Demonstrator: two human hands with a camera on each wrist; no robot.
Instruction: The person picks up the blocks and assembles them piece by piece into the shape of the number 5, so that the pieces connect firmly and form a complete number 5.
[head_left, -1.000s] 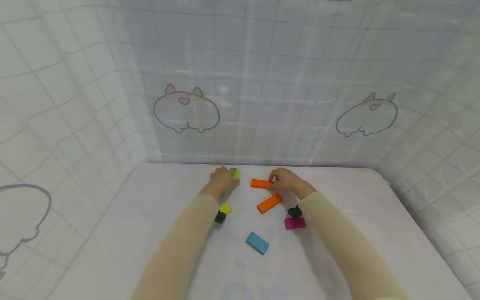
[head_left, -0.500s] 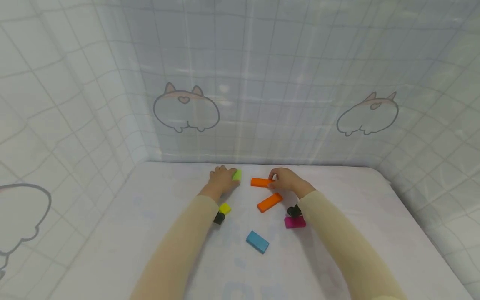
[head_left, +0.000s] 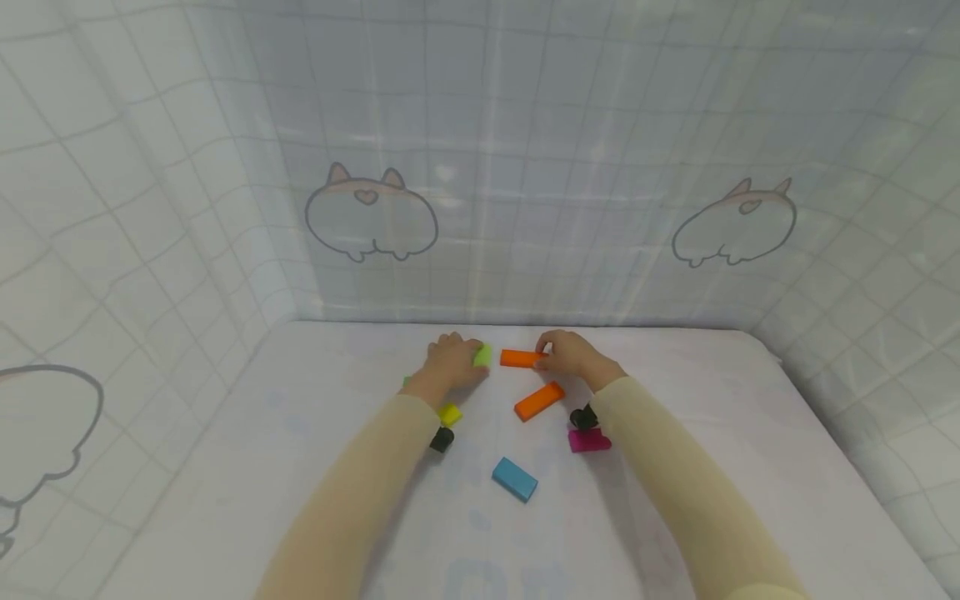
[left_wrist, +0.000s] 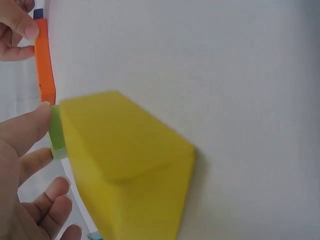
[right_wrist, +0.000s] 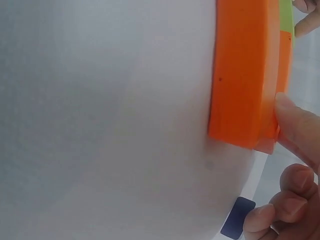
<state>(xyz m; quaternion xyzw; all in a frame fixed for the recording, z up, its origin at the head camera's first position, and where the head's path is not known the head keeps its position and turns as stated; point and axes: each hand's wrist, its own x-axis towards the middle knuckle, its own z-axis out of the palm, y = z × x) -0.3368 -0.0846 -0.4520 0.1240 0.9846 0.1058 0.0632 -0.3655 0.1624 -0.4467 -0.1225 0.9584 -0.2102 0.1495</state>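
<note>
In the head view my left hand (head_left: 452, 360) pinches a light green block (head_left: 483, 356) between thumb and finger, while its other fingers curl loosely. Just right of that block lies an orange block (head_left: 517, 358), its far end pinched by my right hand (head_left: 567, 354). The left wrist view shows the green block (left_wrist: 57, 130) close to the end of the orange one (left_wrist: 45, 62). A dark blue block (right_wrist: 238, 218) sits by the curled fingers of my right hand in the right wrist view. Close below the left wrist is a yellow block (head_left: 451, 415).
A second orange block (head_left: 539, 402) lies nearer on the white tabletop (head_left: 480, 550). Closer still are a blue block (head_left: 515, 479) and a magenta block (head_left: 587, 441) under the right wrist camera. Another green piece (head_left: 407, 381) peeks out by the left wrist. A patterned curtain (head_left: 495, 208) stands behind.
My left hand has shifted slightly right with the light green block, closer to the orange block. A green piece now shows behind the left wrist. The right hand stays nearly in place.
</note>
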